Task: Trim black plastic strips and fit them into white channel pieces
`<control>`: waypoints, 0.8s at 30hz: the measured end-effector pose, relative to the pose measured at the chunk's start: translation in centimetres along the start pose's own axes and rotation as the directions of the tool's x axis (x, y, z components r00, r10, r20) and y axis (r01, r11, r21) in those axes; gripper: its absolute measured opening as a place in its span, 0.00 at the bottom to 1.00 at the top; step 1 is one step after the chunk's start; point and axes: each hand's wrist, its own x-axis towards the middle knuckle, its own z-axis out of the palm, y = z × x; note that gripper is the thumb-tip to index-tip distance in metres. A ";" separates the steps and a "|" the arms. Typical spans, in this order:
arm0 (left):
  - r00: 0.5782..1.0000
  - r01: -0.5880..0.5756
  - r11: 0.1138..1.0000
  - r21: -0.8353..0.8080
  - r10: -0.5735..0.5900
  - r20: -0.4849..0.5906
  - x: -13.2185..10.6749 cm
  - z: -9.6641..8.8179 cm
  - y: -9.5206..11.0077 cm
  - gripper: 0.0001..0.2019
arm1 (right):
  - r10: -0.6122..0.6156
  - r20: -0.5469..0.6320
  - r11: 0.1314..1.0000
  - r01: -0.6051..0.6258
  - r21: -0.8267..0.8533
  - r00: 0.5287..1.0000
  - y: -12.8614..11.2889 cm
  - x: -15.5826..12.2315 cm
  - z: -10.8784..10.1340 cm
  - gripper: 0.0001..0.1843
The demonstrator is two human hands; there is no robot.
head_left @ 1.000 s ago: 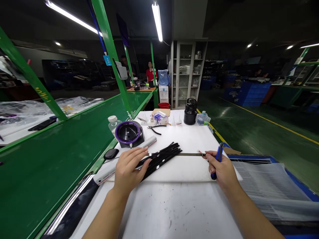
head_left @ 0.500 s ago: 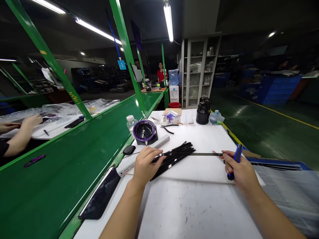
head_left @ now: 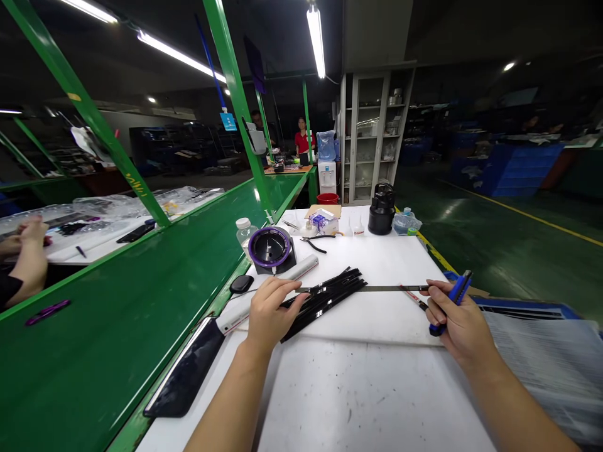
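A thin black strip [head_left: 384, 289] stretches level between my two hands, above the white work surface. My left hand [head_left: 272, 311] has its thumb and fingers closed around the strip's left end, beside a bundle of glossy black strips [head_left: 325, 304]. The strip's right end is pinched in the fingertips of my right hand [head_left: 459, 323]. That same hand also grips a blue utility knife [head_left: 458, 292], which points up and to the right. Close to the right fingertips, a slim red-and-white item [head_left: 413, 296] lies on the foam sheet [head_left: 386, 320].
Left of the bundle are a long silver-white bar [head_left: 235, 317], a dark phone-like slab [head_left: 188, 370] and a round purple-rimmed device [head_left: 270, 247]. Black-handled pliers [head_left: 318, 243] and a black jug [head_left: 382, 210] stand farther back. A co-worker's hands [head_left: 31, 235] are across the green conveyor [head_left: 155, 301].
My right hand has moved slightly right with the strip and knife, and the knife leans more to the right. The view has shifted a little. The co-worker's hands have moved left.
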 end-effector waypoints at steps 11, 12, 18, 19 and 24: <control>0.999 0.024 1.000 -0.004 -0.024 -0.046 -0.1 0.0 0.1 0.09 | -0.003 -0.022 1.000 0.002 -0.029 1.000 0.6 0.3 -0.2 0.22; 0.998 0.033 0.999 -0.004 -0.033 -0.046 -0.1 0.0 0.2 0.09 | -0.008 -0.029 0.999 0.007 -0.037 1.000 0.6 0.2 -0.2 0.22; 0.998 0.063 0.998 -0.001 -0.063 -0.031 -0.2 0.1 0.3 0.09 | -0.023 -0.044 0.997 0.019 -0.078 0.999 0.5 0.2 -0.1 0.23; 0.998 0.064 0.998 0.002 -0.064 -0.028 -0.2 0.0 0.2 0.09 | -0.023 -0.045 0.996 0.019 -0.086 0.999 0.5 0.2 -0.1 0.23; 0.996 0.044 0.998 0.053 -0.048 0.075 0.3 -0.3 0.7 0.09 | -0.048 -0.083 0.983 0.032 -0.182 0.995 0.9 0.2 -0.1 0.24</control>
